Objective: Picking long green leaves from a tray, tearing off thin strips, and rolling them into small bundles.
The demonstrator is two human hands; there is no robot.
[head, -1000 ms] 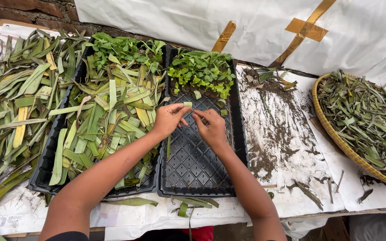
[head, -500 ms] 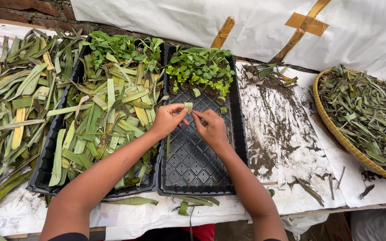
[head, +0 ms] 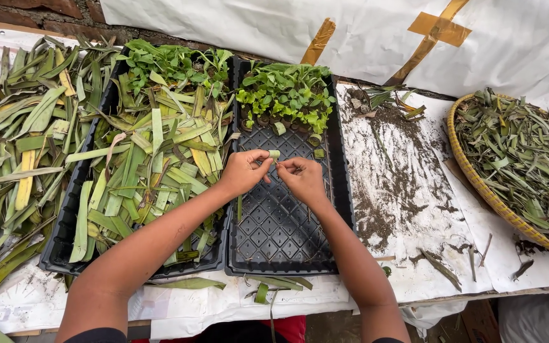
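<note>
Leaf strip (head: 275, 154) | pinched between left hand (head: 244, 171) and right hand (head: 301, 179) | over black tray (head: 281, 235)

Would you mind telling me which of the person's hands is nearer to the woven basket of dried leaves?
Right. The right hand is over the black seedling tray, on the woven basket's side; the left hand is beside it, farther away.

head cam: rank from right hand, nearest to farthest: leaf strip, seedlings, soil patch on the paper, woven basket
1. Leaf strip: pinched at the right hand fingertips, shared with the left hand.
2. Seedlings: just beyond, far end of the black tray.
3. Soil patch: to the right.
4. Woven basket: far right edge.
</note>
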